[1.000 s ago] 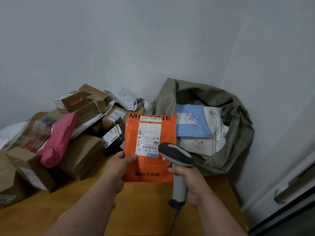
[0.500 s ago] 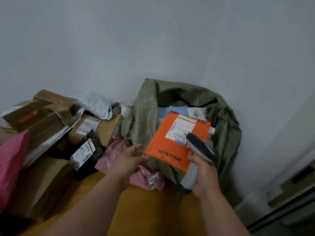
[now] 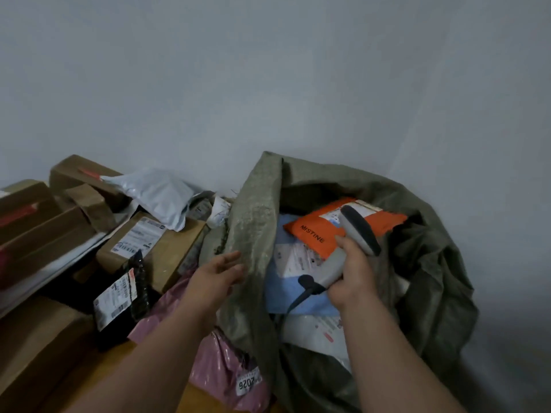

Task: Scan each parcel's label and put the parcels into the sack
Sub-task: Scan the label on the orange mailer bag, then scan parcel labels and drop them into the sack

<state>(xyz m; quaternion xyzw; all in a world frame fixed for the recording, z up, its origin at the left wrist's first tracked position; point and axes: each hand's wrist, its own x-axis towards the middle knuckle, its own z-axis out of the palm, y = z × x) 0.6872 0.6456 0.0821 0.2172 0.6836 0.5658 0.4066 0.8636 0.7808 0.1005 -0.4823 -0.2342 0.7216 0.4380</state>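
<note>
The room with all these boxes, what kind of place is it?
Probably a small parcel sorting spot. Labelled cardboard boxes and mailers are piled on a wooden table, a green sack holds parcels, and the right hand holds a barcode scanner.

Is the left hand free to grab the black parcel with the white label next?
Probably yes. The left hand is open and holds nothing, and the black parcel stands uncovered just to its left, nothing lying between them.
</note>
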